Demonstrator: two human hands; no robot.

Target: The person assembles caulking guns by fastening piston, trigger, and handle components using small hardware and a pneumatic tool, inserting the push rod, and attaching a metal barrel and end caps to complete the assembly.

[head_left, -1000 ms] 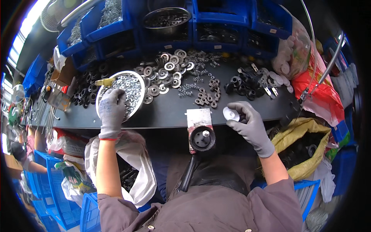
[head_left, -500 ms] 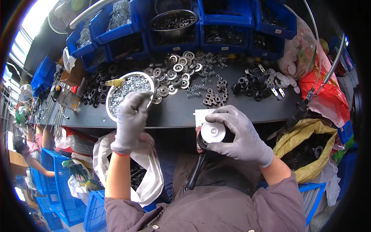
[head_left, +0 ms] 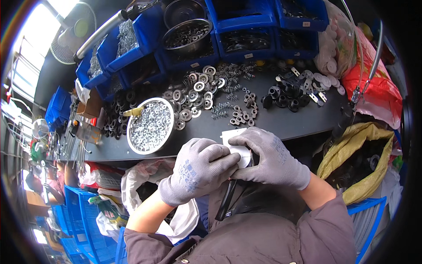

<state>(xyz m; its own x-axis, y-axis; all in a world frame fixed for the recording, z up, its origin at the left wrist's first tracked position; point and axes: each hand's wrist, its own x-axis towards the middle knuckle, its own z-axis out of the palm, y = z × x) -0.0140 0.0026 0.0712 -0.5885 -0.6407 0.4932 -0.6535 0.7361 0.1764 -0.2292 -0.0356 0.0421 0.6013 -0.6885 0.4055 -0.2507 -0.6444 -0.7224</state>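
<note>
My gloved right hand (head_left: 274, 158) grips a round white disc (head_left: 241, 155) by its edge, thumb below and fingers above. The disc sits just beyond the front edge of the bench, next to a flat white piece (head_left: 233, 134) and above a black handle (head_left: 226, 200) that slants toward my lap. My gloved left hand (head_left: 198, 169) is at the disc's left side, its fingers drawn together against the disc's face. Whatever those fingertips pinch, if anything, is hidden. Beyond my left hand stands a white bowl (head_left: 171, 136) full of small shiny metal nuts.
Metal washers (head_left: 198, 86), springs (head_left: 222, 110), small nuts (head_left: 244, 115) and black plastic parts (head_left: 288, 94) lie in heaps on the dark bench (head_left: 202, 135). Blue bins (head_left: 246, 55) line the back. A yellow sack (head_left: 327, 163) stands at the right, a white sack (head_left: 132, 176) at the left.
My left hand has moved from over the bowl of nuts, right and toward me, to the white disc. My right hand still grips the disc. The view has shifted slightly.
</note>
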